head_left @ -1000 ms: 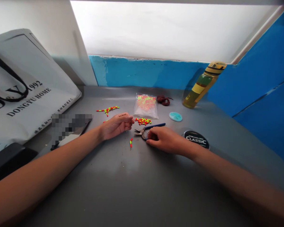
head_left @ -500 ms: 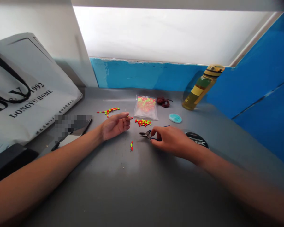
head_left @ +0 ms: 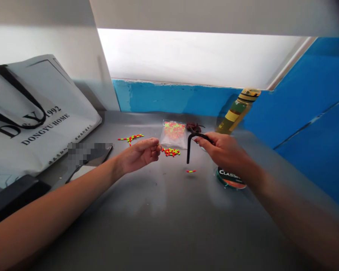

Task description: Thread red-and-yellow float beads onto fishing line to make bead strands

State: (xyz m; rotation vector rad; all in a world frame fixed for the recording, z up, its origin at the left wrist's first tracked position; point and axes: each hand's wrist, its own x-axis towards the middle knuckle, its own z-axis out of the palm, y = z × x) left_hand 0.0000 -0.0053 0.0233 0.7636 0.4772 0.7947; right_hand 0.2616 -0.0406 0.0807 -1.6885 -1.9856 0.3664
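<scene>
My left hand [head_left: 141, 154] is raised over the table with its thumb and fingertips pinched on a tiny bead, mostly hidden. My right hand [head_left: 224, 146], farther right, grips pliers [head_left: 190, 147]; a dark, bent handle points down toward the table, and the jaws are largely hidden. Below that handle is a short row of red and yellow-green beads [head_left: 191, 171]; I cannot tell whether it touches the table. A loose pile of oval beads [head_left: 171, 152] lies between my hands, in front of a clear bag of beads [head_left: 175, 133].
More bead rows [head_left: 131, 138] lie beyond my left hand. A dark red cord bundle [head_left: 194, 127] and a yellow bottle [head_left: 235, 114] stand at the back. A line spool [head_left: 230, 177] sits under my right wrist. At left are a phone [head_left: 87, 162] and a white bag [head_left: 53, 113].
My right hand has risen and moved right, turning the pliers so a handle points down. The short bead row has shifted right and turned sideways. My left hand stays pinched.
</scene>
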